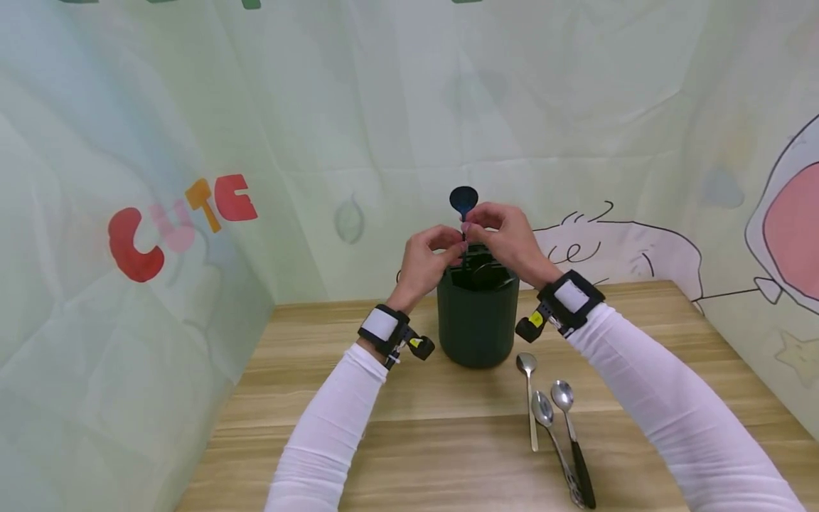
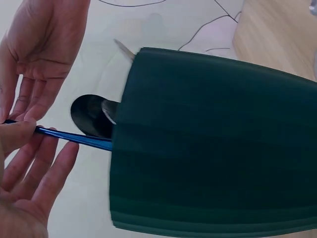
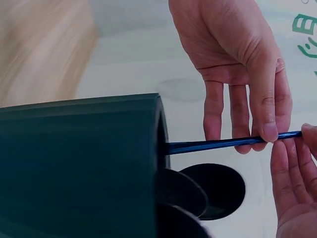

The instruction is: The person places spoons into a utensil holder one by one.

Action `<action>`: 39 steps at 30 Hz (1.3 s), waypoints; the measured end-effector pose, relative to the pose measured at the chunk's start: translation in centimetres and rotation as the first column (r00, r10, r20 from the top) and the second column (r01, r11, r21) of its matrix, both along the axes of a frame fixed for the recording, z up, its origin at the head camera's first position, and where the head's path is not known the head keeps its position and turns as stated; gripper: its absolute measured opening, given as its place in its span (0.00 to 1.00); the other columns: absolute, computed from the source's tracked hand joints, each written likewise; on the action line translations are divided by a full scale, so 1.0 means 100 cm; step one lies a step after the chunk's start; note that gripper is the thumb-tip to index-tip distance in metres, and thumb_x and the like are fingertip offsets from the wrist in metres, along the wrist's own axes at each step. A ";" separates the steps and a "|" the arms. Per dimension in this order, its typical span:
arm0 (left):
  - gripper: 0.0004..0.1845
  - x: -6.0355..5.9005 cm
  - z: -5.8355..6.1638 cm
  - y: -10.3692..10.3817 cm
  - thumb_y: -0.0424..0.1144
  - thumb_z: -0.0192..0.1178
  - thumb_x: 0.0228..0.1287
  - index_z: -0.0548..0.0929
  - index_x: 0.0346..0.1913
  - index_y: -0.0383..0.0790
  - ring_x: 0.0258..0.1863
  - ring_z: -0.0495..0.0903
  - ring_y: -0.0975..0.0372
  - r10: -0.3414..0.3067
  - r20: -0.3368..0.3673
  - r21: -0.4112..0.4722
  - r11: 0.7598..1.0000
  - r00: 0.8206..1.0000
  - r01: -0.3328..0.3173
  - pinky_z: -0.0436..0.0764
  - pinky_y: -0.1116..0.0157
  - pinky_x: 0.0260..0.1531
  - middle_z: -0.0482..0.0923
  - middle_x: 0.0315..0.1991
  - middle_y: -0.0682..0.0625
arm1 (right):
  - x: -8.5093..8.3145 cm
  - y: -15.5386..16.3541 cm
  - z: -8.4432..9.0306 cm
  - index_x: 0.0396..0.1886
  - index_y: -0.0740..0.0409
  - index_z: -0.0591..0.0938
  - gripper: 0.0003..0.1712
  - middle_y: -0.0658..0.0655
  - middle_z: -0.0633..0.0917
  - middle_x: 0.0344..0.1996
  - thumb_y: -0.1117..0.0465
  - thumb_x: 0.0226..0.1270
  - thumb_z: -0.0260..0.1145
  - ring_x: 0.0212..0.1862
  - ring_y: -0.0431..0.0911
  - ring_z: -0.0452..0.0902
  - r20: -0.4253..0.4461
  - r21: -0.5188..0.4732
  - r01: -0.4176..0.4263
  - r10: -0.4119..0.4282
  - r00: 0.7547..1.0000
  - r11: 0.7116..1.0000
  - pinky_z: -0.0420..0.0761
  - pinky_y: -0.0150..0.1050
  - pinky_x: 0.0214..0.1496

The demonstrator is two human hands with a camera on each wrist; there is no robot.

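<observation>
A dark blue spoon (image 1: 463, 199) stands upright, bowl up, over the dark green utensil holder (image 1: 478, 327). Its thin blue handle runs down past the holder's rim in both wrist views; the lower end is hidden inside. My left hand (image 1: 427, 263) pinches the handle just above the rim. Slightly higher, my right hand (image 1: 508, 238) pinches the same handle between thumb and fingers. Other dark rounded utensils poke out of the holder, and one black oval piece (image 3: 220, 191) shows beside the handle in the right wrist view.
Three metal spoons lie on the wooden table (image 1: 307, 412) in front and to the right of the holder: a short one (image 1: 530, 398), one with an ornate handle (image 1: 544, 410) and one with a black handle (image 1: 581, 466). A printed cloth (image 1: 358, 107) hangs behind and at the sides.
</observation>
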State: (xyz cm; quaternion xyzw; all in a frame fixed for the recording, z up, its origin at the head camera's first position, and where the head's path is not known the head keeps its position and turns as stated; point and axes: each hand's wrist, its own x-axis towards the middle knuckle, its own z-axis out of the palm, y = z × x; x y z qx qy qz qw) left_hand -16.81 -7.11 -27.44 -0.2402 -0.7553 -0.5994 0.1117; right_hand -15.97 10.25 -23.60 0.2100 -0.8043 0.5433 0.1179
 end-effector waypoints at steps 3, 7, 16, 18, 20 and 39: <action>0.08 -0.001 -0.005 0.001 0.36 0.66 0.64 0.84 0.42 0.36 0.38 0.86 0.55 0.001 -0.019 0.000 1.000 1.000 -0.001 0.87 0.65 0.36 0.85 0.39 0.40 | -0.001 0.001 -0.004 0.47 0.62 0.82 0.10 0.61 0.87 0.44 0.61 0.70 0.64 0.55 0.51 0.83 0.020 -0.004 -0.002 0.002 1.000 1.000 0.80 0.48 0.59; 0.08 -0.001 -0.011 0.001 0.37 0.66 0.64 0.84 0.43 0.37 0.37 0.86 0.54 0.008 -0.027 -0.025 1.000 1.000 -0.009 0.87 0.64 0.38 0.86 0.39 0.41 | -0.002 0.003 -0.009 0.46 0.61 0.82 0.10 0.62 0.87 0.44 0.61 0.69 0.64 0.52 0.50 0.84 0.043 -0.005 -0.012 0.013 0.999 1.000 0.81 0.45 0.55; 0.33 0.003 -0.011 -0.005 0.38 0.66 0.64 0.66 0.71 0.44 0.72 0.67 0.55 -0.113 0.030 0.034 0.993 0.993 0.112 0.66 0.52 0.72 0.67 0.71 0.46 | 0.002 0.008 -0.013 0.70 0.48 0.66 0.32 0.55 0.74 0.67 0.50 0.69 0.64 0.69 0.50 0.68 0.042 -0.031 -0.149 0.150 0.988 0.988 0.63 0.54 0.75; 0.34 0.004 -0.008 -0.006 0.41 0.65 0.65 0.64 0.72 0.48 0.74 0.63 0.58 -0.110 0.009 0.011 0.994 0.994 0.110 0.62 0.53 0.74 0.64 0.74 0.49 | 0.003 0.008 -0.012 0.71 0.48 0.64 0.33 0.54 0.70 0.70 0.49 0.70 0.63 0.71 0.49 0.64 0.027 -0.025 -0.155 0.156 0.987 0.988 0.59 0.56 0.76; 0.34 0.007 -0.005 -0.006 0.43 0.63 0.66 0.63 0.73 0.53 0.75 0.61 0.61 -0.104 -0.011 -0.016 0.995 0.995 0.103 0.59 0.55 0.75 0.61 0.75 0.53 | 0.004 0.008 -0.010 0.72 0.49 0.63 0.33 0.53 0.68 0.72 0.49 0.71 0.61 0.73 0.49 0.61 0.016 -0.022 -0.156 0.156 0.988 0.988 0.57 0.57 0.77; 0.43 0.064 0.008 0.005 0.62 0.56 0.64 0.52 0.78 0.58 0.80 0.39 0.52 -0.088 -0.394 -0.430 0.898 0.915 -0.098 0.51 0.35 0.72 0.42 0.81 0.53 | 0.064 0.048 -0.012 0.78 0.36 0.55 0.44 0.46 0.46 0.80 0.35 0.66 0.59 0.81 0.53 0.40 -0.239 0.244 -0.017 0.077 0.968 0.970 0.46 0.74 0.71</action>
